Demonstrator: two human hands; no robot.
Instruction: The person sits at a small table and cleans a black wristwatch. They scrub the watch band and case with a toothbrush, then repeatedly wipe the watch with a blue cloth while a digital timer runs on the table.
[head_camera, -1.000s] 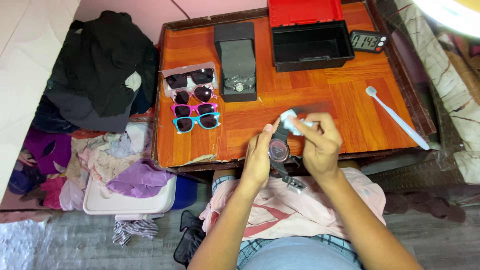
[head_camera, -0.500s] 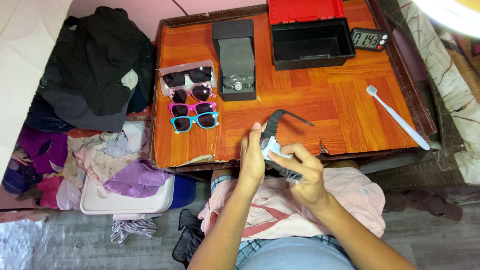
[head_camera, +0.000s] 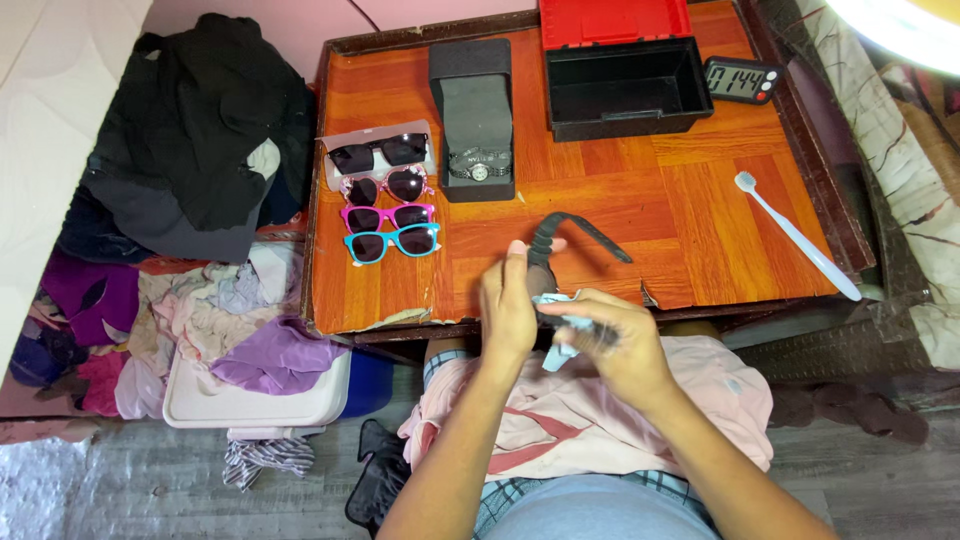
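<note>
My left hand grips a black wristwatch at the near edge of the orange wooden table; its strap arches up above my fingers. My right hand presses a small pale blue cloth against the lower part of the watch, whose face is hidden behind my hands. A second, silver watch lies in an open grey case further back.
Several pairs of sunglasses lie in a column at the table's left. An open black box with a red lid, a small digital clock and a white toothbrush lie to the right. Clothes and a white tray sit left of the table.
My right hand with the cloth moved from the watch's upper strap down to its lower part near my lap. The freed strap now sticks up above my left hand.
</note>
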